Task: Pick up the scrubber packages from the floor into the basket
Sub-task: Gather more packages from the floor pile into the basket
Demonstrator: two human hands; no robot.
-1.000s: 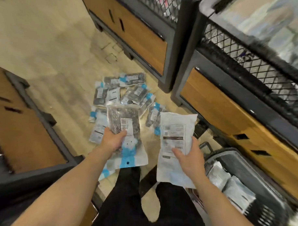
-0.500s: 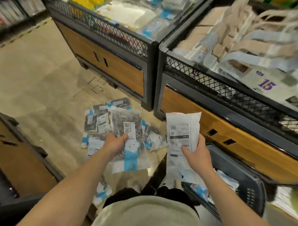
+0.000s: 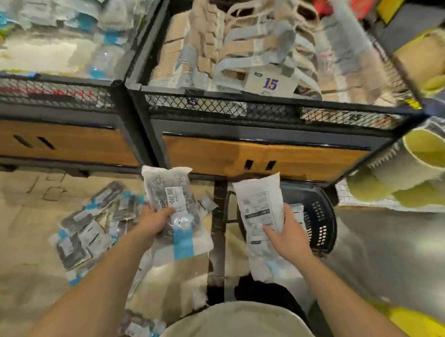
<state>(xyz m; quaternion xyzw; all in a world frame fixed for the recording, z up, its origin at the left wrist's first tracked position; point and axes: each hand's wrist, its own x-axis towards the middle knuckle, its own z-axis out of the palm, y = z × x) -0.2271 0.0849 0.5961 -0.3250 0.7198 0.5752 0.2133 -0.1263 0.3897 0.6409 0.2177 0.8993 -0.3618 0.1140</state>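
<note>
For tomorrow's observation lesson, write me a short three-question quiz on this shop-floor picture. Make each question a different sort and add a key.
1. True or false: the left hand grips a see-through scrubber package.
2. Which hand holds the white package beside the basket? A: the left one; B: the right hand.
3. Fill in: the price card in the bin reads ___.
Key: 1 true; 2 B; 3 15.

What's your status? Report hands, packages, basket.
Left hand grips clear scrubber package with blue band. Right hand grips white-backed package by dark plastic basket. Loose packages on floor. Nothing blocking basket.
</note>
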